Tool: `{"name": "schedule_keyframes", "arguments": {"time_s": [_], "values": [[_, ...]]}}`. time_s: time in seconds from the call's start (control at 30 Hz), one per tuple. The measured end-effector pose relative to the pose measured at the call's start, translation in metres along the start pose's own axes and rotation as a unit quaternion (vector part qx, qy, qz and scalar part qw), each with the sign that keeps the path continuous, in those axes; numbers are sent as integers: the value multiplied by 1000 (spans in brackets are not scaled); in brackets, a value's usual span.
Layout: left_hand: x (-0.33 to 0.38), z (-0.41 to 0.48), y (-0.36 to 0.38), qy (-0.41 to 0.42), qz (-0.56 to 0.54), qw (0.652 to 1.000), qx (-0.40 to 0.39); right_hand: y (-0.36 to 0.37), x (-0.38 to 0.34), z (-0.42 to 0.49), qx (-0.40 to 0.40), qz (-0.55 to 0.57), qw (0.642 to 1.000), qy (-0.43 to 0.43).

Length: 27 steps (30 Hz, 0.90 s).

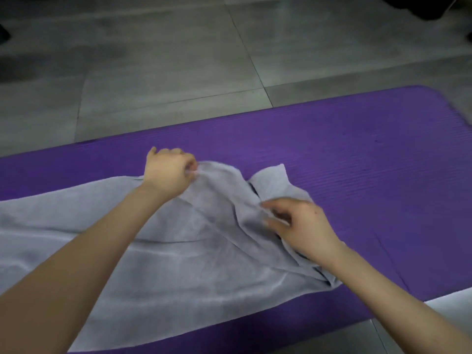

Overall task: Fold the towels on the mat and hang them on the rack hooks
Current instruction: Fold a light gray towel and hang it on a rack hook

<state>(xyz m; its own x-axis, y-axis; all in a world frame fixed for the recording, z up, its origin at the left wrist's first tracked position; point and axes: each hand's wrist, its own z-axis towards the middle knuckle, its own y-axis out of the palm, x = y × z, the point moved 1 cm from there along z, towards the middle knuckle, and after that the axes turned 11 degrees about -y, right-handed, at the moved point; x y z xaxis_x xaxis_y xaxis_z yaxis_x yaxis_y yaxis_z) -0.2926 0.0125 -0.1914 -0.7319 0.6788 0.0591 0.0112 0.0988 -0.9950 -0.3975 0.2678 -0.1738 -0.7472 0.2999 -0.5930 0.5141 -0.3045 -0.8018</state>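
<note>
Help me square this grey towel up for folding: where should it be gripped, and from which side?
Take the towel at its bunched right end: the free far corner lying flat on the mat, approached from the right over bare mat. The left hand pinches the far edge, so a grip there should let the rumpled end be pulled taut.

Both bare forearms outstretched, left hand farther forward in a tight pinch, right hand nearer, fingers curled.

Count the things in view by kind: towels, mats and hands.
Towels: 1, grey towel
Mats: 1, purple mat
Hands: 2, left hand and right hand
Total: 4
Grey blur at right edge not counted: unclear.
</note>
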Motion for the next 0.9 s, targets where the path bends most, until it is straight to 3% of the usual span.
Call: {"name": "schedule_keyframes", "arguments": {"time_s": [0.03, 0.1, 0.23, 0.33, 0.47, 0.63, 0.77, 0.9], "values": [[0, 1, 6, -24, 59, 997, -50, 6, 4, -5, -51, -11, 999, 11], [-2, 0, 17, -42, 95, 991, -83, 9, 16, -11, -62, -24, 997, 47], [6, 3, 36, -21, -4, 999, -34, 5, 54, 4, 38, -5, 987, 157], [20, 9, 49, 13, -33, 998, -44, 13, 80, 35, 33, 43, 974, 219], [34, 17, 63, 57, -71, 991, -97, 36, 100, 77, -56, 35, 967, 248], [39, 13, 69, 150, -136, 978, -53, 47, 114, 92, -78, 16, 971, 228], [37, 16, 73, 200, -127, 970, -53, 43, 129, 90, 4, 95, 970, 223], [40, 31, 75, 259, -115, 959, -11, 16, 146, 93, 126, 275, 925, 231]]}}
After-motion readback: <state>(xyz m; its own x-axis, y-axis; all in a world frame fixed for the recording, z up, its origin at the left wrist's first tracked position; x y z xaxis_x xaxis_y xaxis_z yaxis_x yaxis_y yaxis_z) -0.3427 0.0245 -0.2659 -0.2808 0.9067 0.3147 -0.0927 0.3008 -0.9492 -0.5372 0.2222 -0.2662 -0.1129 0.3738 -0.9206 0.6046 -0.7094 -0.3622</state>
